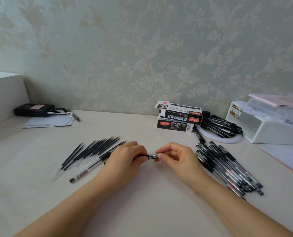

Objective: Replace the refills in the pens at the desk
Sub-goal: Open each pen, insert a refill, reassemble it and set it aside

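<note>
Over the desk (142,202), both hands — left hand (125,159), right hand (176,157) — meet, fingers pinching one pen (151,156).

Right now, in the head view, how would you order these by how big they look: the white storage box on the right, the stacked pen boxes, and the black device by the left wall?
1. White storage box, largest.
2. Stacked pen boxes.
3. Black device, smallest.
The box sits partly cut off by the frame edge, so its lead is likely understated.
</note>
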### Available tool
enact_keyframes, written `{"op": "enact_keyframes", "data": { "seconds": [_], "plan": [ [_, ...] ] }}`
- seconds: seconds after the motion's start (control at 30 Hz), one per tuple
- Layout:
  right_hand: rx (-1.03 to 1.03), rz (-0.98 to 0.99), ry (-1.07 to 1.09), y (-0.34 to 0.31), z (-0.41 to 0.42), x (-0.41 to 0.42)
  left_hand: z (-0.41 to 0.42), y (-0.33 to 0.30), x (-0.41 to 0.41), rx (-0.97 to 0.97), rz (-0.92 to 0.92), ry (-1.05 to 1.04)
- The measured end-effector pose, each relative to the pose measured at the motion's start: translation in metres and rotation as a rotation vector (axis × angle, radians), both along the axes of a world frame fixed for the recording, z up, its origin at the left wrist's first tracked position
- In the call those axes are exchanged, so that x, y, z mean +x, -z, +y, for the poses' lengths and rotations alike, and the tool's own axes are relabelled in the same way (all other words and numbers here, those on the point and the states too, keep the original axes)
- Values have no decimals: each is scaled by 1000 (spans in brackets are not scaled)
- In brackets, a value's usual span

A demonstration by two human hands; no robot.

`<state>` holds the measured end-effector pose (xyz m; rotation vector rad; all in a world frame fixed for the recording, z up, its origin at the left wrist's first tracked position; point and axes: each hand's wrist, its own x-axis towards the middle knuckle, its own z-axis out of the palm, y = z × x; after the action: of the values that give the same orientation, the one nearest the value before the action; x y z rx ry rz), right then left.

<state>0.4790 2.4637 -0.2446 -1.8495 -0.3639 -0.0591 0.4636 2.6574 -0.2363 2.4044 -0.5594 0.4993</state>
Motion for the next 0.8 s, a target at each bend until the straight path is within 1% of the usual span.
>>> {"op": "enact_keyframes", "data": {
  "seconds": [0.27, 0.43, 0.5, 0.57, 0.67, 0.73, 0.8],
  "plan": [
    [54, -9, -18, -1, 0, 1, -3, 0, -1, -47, -29, 10],
    [148, -55, 32, -3, 5, 1, -10, 1, -2, -156, -88, -16],
    [215, -13, 39, -4, 5, 1, -12, 2, -3, -184, -91, 18],
    [228, 12, 31, -4, 3, 1, -14, 2, -5, -200, -65, 112],
    [240, 27, 33, -3, 2, 1, -14, 2, -8, -172, -35, 229],
    [354, 59, 75, -5, 2, 4, -11, 4, -7, -113, -59, 184],
    [449, 49, 145, -9, -2, 7, -6, 6, -3, -47, -95, 63]
  ]
}}
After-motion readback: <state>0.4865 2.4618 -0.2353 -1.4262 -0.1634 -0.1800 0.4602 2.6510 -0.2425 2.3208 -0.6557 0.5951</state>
